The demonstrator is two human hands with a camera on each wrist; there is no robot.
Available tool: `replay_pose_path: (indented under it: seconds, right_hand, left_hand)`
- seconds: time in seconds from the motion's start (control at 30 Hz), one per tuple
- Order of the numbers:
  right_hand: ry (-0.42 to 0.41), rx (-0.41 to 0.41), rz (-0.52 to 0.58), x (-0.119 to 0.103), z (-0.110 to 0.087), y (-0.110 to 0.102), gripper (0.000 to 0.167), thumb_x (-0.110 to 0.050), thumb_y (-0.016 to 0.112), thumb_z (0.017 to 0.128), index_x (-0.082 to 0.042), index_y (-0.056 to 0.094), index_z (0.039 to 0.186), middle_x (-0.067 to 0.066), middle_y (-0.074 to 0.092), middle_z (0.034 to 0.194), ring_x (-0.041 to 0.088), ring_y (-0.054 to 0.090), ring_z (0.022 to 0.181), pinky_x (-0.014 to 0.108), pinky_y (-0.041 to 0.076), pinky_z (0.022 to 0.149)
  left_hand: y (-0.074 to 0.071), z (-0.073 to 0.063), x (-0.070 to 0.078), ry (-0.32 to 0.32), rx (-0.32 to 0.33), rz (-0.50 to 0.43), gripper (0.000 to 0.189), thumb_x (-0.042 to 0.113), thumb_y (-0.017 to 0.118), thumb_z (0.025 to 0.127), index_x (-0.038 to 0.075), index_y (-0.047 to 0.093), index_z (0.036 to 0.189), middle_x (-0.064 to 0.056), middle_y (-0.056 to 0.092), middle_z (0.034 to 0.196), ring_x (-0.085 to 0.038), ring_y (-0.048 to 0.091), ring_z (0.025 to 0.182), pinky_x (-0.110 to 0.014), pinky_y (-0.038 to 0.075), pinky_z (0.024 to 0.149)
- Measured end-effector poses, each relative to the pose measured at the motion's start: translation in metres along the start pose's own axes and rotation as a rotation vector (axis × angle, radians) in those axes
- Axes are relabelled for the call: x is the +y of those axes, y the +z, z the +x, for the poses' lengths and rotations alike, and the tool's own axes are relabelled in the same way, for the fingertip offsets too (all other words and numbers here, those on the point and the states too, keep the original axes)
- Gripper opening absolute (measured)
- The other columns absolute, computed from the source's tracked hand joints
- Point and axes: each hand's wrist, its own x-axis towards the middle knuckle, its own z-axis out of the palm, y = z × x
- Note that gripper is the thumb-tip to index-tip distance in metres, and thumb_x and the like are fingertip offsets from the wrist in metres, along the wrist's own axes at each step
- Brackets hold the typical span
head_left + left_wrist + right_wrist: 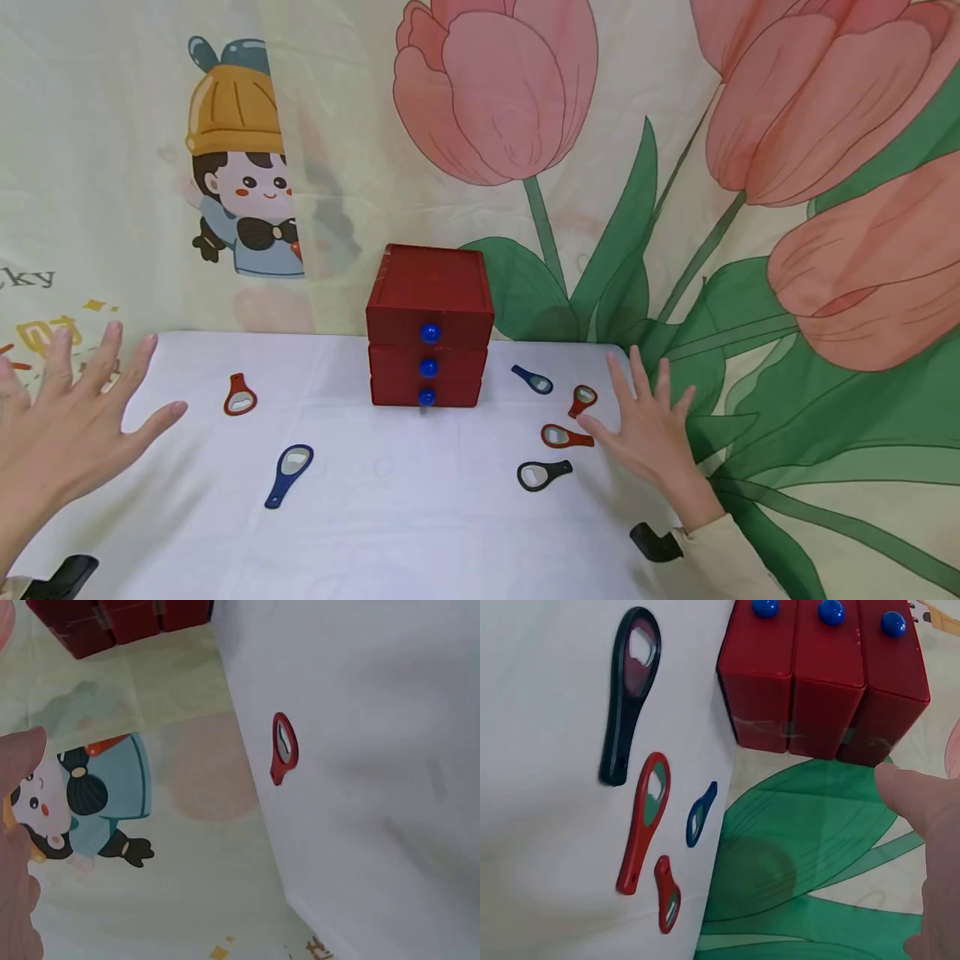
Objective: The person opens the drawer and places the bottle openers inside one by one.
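Note:
Both hands hover over the white tabletop with fingers spread, holding nothing. The left hand (pixel 78 417) is at the left edge, nearest a small red magnifying glass (pixel 241 400); a blue magnifying glass (pixel 288 475) lies closer to the front. By the right hand (pixel 651 427) lie two red magnifying glasses, an upper one (pixel 582 401) and a lower one (pixel 564 436), the thumb tip overlapping their handle ends in the head view. A small blue magnifying glass (pixel 534 381) lies behind them, a black one (pixel 542 476) in front. Only part of each hand shows in its wrist view.
A red box of three stacked drawers (pixel 429 325) with blue knobs stands at the back middle of the white table (pixel 405 517). Behind hangs a cloth (pixel 337 125) printed with tulips and a cartoon figure. Black straps are on both wrists.

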Motion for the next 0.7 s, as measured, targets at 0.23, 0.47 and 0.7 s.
replay_pose_path:
  seconds: [0.23,0.47,0.7]
  right_hand:
    - [-0.001,-0.021,0.034,-0.011,0.01,-0.001,0.106,-0.072,0.063,0.093,-0.019,0.017,0.172,0.021,0.009,0.177,0.065,0.003,0.155,0.093,0.002,0.108]
    - [-0.004,-0.068,0.09,-0.024,0.017,-0.002,0.106,-0.069,0.063,0.095,-0.017,0.014,0.172,0.022,0.009,0.177,0.063,0.004,0.156,0.093,0.004,0.109]
    - [0.009,-0.101,0.146,-0.04,0.021,0.004,0.103,-0.068,0.062,0.095,-0.016,0.017,0.172,0.024,0.012,0.176,0.062,0.008,0.156,0.09,0.005,0.112]
  left_hand:
    - [-0.004,0.01,0.014,0.029,0.016,-0.007,0.113,0.079,0.052,0.094,0.019,-0.007,0.17,-0.022,-0.016,0.173,-0.05,-0.028,0.154,-0.074,-0.03,0.112]
    - [-0.005,0.021,0.029,0.077,0.055,-0.099,0.107,0.075,0.052,0.097,0.019,-0.001,0.172,-0.022,-0.01,0.175,-0.051,-0.023,0.156,-0.073,-0.031,0.111]
    - [-0.007,0.036,0.05,0.141,0.082,-0.189,0.101,0.07,0.051,0.101,0.017,0.004,0.172,-0.024,0.0,0.175,-0.055,-0.014,0.158,-0.081,-0.021,0.112]
